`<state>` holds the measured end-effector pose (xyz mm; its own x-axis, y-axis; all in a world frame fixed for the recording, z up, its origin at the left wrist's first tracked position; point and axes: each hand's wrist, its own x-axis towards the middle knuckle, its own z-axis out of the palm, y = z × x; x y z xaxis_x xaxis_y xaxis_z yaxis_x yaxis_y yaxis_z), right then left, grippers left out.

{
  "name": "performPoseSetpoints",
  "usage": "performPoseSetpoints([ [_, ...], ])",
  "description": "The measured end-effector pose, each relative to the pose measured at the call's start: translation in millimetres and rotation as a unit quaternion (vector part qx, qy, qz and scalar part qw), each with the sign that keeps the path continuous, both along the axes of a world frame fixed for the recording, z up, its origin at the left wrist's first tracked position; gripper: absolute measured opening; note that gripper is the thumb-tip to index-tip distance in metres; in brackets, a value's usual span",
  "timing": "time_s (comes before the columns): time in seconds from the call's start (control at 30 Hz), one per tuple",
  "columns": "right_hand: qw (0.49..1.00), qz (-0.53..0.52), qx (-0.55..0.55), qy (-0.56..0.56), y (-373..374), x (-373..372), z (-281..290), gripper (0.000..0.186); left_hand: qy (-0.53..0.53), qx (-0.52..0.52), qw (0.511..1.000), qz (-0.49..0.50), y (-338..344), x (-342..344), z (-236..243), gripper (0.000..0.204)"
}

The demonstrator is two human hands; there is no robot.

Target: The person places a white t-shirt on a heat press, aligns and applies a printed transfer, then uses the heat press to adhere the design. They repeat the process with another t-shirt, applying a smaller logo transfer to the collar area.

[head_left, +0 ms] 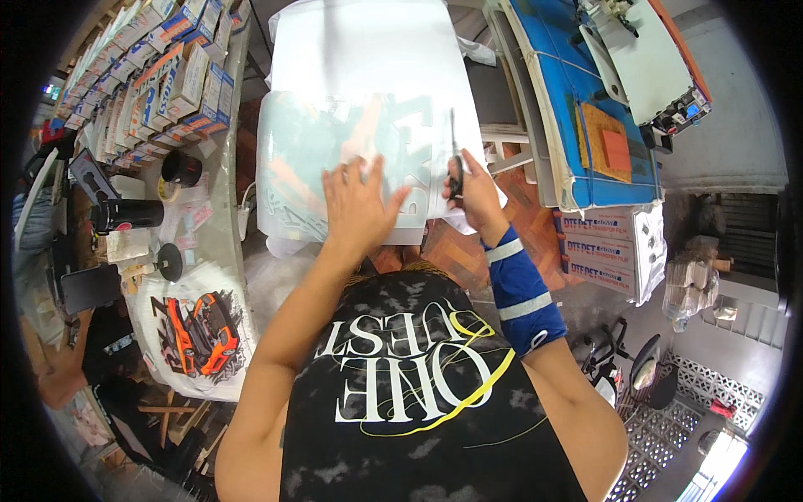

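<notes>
Left hand (358, 203) flattens the film sheet (335, 159); right hand (473, 194) grips scissors (455, 159).

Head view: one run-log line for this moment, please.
left hand flat on film sheet | right hand holds scissors, cutting

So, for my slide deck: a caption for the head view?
Left hand flattens printed transfer film; right hand cuts with scissors.

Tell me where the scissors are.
The scissors are in the right hand, upper middle of the head view, blades over the clear film just right of the left hand.
</notes>
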<state>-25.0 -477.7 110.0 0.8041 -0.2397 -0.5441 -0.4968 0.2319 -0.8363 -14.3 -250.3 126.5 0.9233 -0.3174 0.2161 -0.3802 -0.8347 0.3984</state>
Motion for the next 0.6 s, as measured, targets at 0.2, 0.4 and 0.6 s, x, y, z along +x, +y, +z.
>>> performPoseSetpoints([
  [0.2,0.998,0.021,-0.045,-0.046,-25.2,-9.6,11.2,0.056,-0.026,0.111,0.993,-0.031,35.6,90.2,-52.1,0.066],
  [0.4,0.997,0.065,-0.010,-0.030,3.3,-80.1,-1.3,0.051,-0.039,0.070,0.983,-0.167,75.3,123.7,-32.0,0.054],
  [0.6,0.995,0.068,0.078,0.000,32.4,-104.4,-14.1,0.049,-0.058,-0.066,0.959,-0.269,11.2,52.3,-49.9,0.031],
])
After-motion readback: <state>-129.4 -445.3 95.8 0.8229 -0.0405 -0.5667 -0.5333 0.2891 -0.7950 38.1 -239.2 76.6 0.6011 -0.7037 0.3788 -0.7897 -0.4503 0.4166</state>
